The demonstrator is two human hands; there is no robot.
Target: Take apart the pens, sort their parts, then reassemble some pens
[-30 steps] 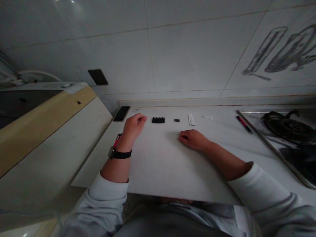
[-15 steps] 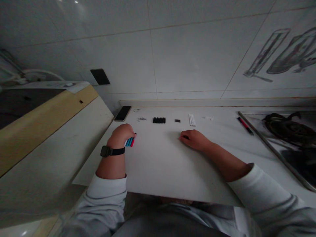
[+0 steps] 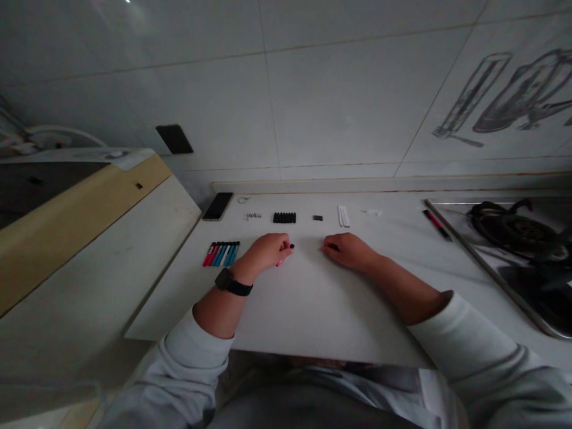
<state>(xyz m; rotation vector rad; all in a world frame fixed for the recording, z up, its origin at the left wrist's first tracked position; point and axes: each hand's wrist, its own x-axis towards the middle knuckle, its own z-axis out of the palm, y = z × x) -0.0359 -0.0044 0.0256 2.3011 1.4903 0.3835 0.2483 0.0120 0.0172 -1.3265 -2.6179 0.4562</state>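
My left hand, with a watch on its wrist, pinches a short red tube with a black end just above the white worktop. To its left lies a neat row of similar red and blue tubes with black ends. My right hand rests on the worktop with its fingers curled closed; a dark spot shows between them, too small to name. Beyond the hands, a line of small parts runs along the back: metal springs, ribbed black pieces, small dark pieces, white strips and clear bits.
A phone and a thin ring lie at the back left. On the right, a red-and-black pen sits beside the gas hob. A tiled wall closes off the back, and a pale cabinet stands at the left.
My left hand has moved right from the row of tubes, bringing one red tube with it and uncovering the row. My right hand has stayed in place.
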